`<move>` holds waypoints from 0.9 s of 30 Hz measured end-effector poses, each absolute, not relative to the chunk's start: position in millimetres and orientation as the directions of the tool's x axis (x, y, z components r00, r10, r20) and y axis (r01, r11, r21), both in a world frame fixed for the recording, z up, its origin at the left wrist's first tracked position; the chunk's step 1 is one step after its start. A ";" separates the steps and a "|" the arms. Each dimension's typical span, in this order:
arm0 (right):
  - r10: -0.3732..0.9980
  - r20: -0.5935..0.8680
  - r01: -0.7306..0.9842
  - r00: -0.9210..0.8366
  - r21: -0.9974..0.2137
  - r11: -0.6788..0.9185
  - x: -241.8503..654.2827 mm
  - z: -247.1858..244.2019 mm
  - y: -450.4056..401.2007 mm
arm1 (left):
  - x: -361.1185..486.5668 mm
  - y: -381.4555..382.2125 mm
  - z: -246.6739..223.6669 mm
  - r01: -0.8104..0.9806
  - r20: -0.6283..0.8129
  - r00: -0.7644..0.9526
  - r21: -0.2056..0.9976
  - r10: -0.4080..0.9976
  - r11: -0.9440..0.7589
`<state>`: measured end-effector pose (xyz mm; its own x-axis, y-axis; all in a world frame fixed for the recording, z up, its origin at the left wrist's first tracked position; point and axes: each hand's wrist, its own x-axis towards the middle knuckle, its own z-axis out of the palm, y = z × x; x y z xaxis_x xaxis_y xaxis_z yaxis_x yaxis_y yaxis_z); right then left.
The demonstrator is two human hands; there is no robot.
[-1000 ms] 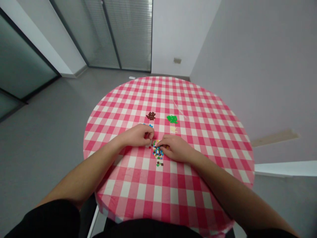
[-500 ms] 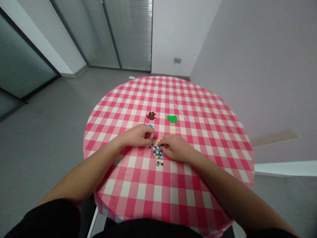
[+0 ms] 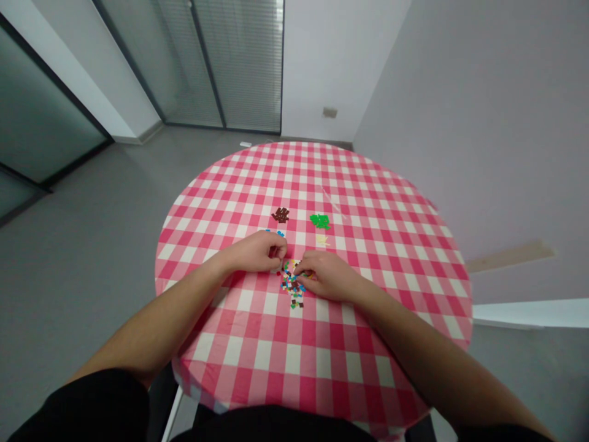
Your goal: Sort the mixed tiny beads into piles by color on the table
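A loose pile of small mixed pieces [image 3: 293,286], blue, brown, green, white and yellow, lies on the checked cloth between my hands. My left hand [image 3: 260,252] rests at its upper left with fingers curled together; whatever they may hold is too small to name. Against the pile's right side, my right hand [image 3: 329,275] has its fingertips bent down among the pieces, and their grip is hidden. Farther back lie a brown heap [image 3: 280,215], a green heap [image 3: 320,221] and a few pale yellow pieces [image 3: 323,240]. Blue pieces [image 3: 280,233] show just behind my left hand.
The round table [image 3: 257,368] has a red and white checked cloth. Beyond it stand glass partitions [image 3: 243,67] and a pale wall [image 3: 340,55]. A small white object [image 3: 245,144] lies on the floor past the far edge.
Some pieces in the mixed pile have shifted and spread slightly leftward near my right fingertips. My left hand has hardly moved.
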<state>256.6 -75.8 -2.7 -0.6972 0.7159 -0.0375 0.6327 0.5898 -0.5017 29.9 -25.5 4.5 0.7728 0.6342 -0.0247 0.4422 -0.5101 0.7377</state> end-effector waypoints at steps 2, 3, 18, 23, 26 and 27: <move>0.722 -0.018 0.622 -0.691 -0.525 0.582 257.0 -4.4 -75.9 | 29.3 -25.4 3.7 0.433 -0.022 0.774 0.748 0.633 -0.503; 0.724 0.002 0.608 -0.689 -0.541 0.581 257.3 -5.2 -76.0 | 29.0 -25.3 3.3 0.425 -0.020 0.772 0.759 0.635 -0.493; 0.824 0.428 0.469 -0.371 -0.679 0.564 260.1 -1.4 -73.8 | 42.3 -32.2 2.7 0.311 0.075 0.629 0.888 0.774 -0.339; 0.900 0.344 0.435 -0.269 -0.790 0.432 259.4 -9.4 -74.8 | 44.3 -36.1 6.6 0.336 0.187 0.608 0.820 0.772 -0.463; 0.926 0.305 0.334 -0.222 -0.869 0.366 259.5 -17.4 -74.9 | 43.8 -37.0 8.6 0.349 0.214 0.624 0.783 0.751 -0.514; 0.928 0.301 0.310 -0.220 -0.880 0.359 259.5 -19.1 -74.8 | 43.7 -37.1 8.8 0.347 0.223 0.630 0.776 0.744 -0.527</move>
